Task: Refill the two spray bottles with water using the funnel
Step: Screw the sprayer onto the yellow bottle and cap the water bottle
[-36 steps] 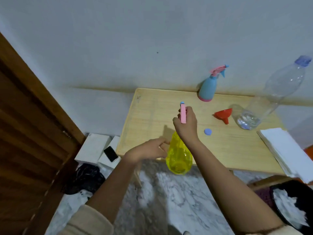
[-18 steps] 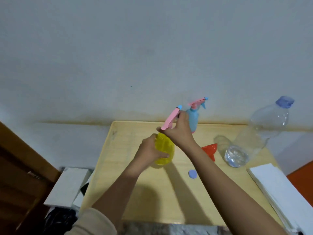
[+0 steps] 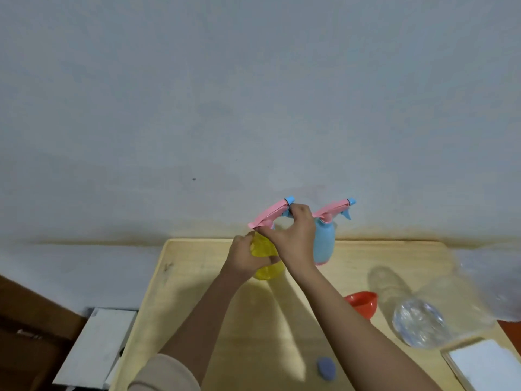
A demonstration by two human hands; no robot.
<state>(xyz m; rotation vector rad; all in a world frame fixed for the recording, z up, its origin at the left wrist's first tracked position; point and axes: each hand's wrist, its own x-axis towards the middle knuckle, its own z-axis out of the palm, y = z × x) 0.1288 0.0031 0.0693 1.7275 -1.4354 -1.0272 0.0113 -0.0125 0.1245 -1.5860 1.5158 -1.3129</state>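
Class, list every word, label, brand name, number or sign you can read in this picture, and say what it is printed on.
No text can be read.
The yellow spray bottle, blue spray bottle, red funnel and clear water bottle show no print.
A faint mark on the white box beside the table is too blurred to read.

No writing, label, brand, number or sign can be read. The translucent yellow plastic spray bottle (image 3: 266,251) and the light-blue plastic spray bottle (image 3: 324,244) show plain surfaces. The clear plastic water bottle (image 3: 417,320) and the flat white box (image 3: 98,342) are too blurred to tell.
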